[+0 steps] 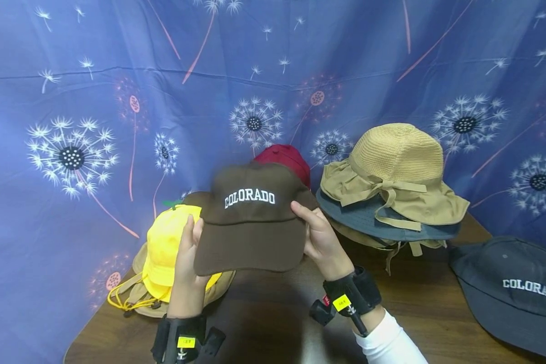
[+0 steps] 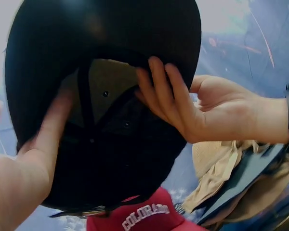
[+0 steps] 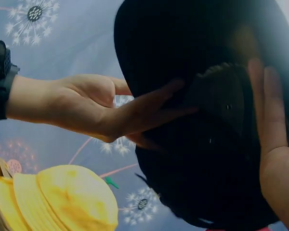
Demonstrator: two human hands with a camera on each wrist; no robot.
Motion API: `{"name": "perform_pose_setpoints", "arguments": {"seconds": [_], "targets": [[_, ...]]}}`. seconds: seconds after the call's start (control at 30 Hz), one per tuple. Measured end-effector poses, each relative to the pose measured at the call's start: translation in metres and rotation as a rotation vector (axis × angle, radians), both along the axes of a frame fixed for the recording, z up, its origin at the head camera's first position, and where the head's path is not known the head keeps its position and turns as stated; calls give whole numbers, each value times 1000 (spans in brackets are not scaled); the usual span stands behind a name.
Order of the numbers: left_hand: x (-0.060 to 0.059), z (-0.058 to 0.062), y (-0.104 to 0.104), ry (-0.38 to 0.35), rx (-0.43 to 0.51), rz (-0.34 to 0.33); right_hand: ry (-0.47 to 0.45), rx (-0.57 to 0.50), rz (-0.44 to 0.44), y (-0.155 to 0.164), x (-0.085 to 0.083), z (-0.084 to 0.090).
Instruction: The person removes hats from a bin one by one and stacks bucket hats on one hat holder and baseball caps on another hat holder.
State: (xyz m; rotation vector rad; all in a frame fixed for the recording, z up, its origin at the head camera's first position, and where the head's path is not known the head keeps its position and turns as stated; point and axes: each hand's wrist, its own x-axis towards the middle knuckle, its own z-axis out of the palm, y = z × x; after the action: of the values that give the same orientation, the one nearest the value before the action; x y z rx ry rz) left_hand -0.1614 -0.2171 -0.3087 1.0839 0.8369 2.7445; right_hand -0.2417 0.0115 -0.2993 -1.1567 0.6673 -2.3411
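Note:
A brown baseball cap [image 1: 250, 245] with white COLORADO lettering is held up in the middle of the head view, its brim toward me. My left hand [image 1: 188, 255] grips its left side and my right hand [image 1: 322, 242] its right side, thumbs outside. From below, the left wrist view shows the cap's dark inside [image 2: 130, 168], with fingers of both hands reaching in past the rim. The right wrist view also shows the underside of the brim [image 3: 183, 33]. Partly hidden behind the cap is a red cap [image 1: 284, 156], whose own COLORADO lettering appears in the left wrist view.
On the left, a yellow bucket hat [image 1: 166, 253] sits on a tan hat [image 1: 220, 288]. A straw hat [image 1: 400, 151] with a bow tops a stack at the right, above a blue brim [image 1: 355, 212]. A dark COLORADO cap [image 1: 505, 303] lies on the wooden table [image 1: 273, 313] far right.

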Motion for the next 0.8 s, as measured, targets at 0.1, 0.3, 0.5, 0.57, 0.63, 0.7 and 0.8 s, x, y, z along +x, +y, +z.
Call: {"name": "perform_pose_setpoints", "arguments": {"seconds": [0.1, 0.3, 0.5, 0.57, 0.63, 0.7, 0.8], "targets": [[-1, -10, 0, 40, 122, -255, 19, -42, -116, -2, 5, 2], [10, -25, 4, 19, 181, -383, 295, -55, -574, -9, 14, 3], [17, -28, -2, -41, 130, -89, 623, 139, -1146, -22, 28, -3], [17, -28, -6, -85, 122, 10, 707, 200, -1224, -27, 34, -6], [17, -28, -12, -122, 109, 75, 796, 294, -1286, -31, 42, -9], [18, -29, -18, -125, 73, 132, 864, 385, -1301, -35, 50, -13], [18, -31, -25, -100, 28, 190, 1016, 489, -1346, -40, 61, -15]]}}
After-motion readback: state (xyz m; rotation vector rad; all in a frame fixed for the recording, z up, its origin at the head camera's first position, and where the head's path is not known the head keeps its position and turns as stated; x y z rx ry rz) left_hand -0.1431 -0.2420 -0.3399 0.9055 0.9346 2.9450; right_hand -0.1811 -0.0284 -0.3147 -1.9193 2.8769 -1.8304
